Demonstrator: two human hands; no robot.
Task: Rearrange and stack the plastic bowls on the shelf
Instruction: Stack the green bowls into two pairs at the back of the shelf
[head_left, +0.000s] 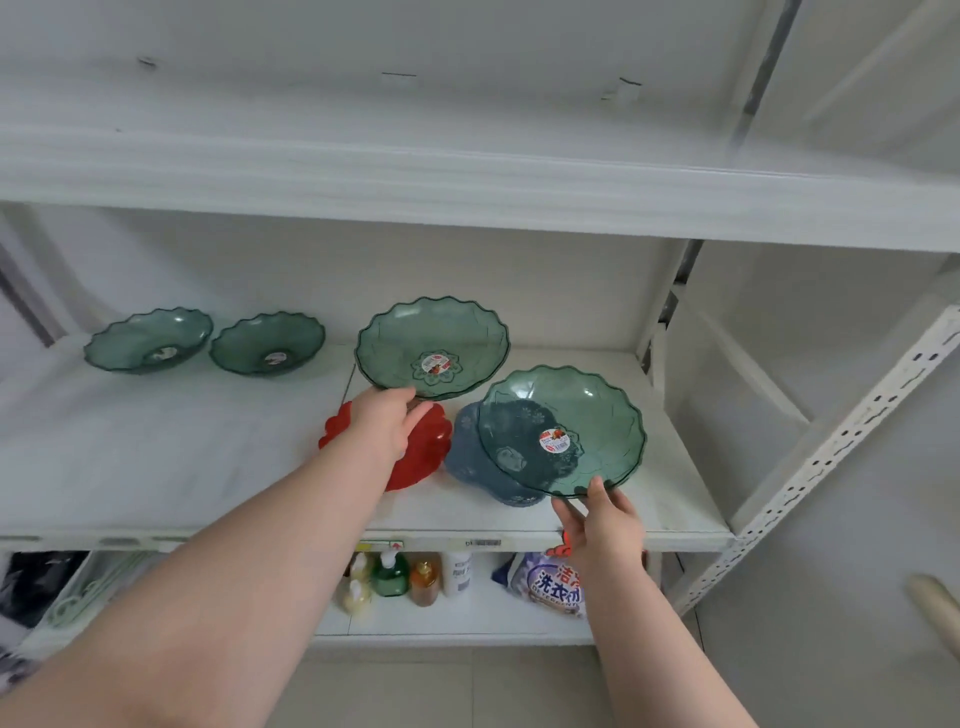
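Green bowl (561, 431), tilted and lifted over the blue bowl (470, 457), pinched at its near rim by right hand (605, 519); second green bowl (434, 345), behind the blue bowl, gripped at its near rim by left hand (384, 421).

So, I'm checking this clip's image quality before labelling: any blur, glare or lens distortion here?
Head view: soft, even light; wide-angle bending curves the upper shelf edge; small glare spots on the green bowl in the right hand; slight softness on the left hand; sticker text unreadable.
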